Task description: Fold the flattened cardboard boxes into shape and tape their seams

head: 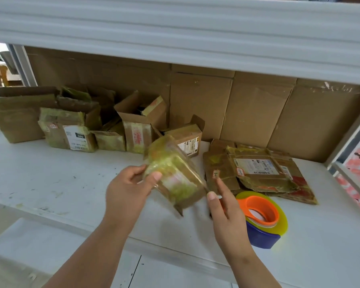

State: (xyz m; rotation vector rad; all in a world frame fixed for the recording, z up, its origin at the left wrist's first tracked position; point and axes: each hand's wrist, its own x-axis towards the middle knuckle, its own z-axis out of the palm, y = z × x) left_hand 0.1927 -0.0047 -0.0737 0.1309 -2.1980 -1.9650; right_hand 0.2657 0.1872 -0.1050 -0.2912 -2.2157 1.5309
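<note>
My left hand (127, 189) grips a small folded cardboard box (175, 179) covered in yellowish tape, holding it tilted above the white shelf. My right hand (224, 206) is just right of the box, thumb and forefinger extended toward the box's right edge; a thin strip of clear tape seems to run between them and the box. Behind my right hand stands a tape dispenser (264, 217) with an orange core and a blue and yellow body. A pile of flattened boxes (258, 171) lies on the shelf to the right.
Several folded, open-topped boxes (71, 129) stand in a row at the back left of the white shelf (50, 179). Cardboard sheets (258, 113) line the back wall. An upper shelf beam (175, 34) hangs overhead. A white metal upright (349, 140) stands at the right.
</note>
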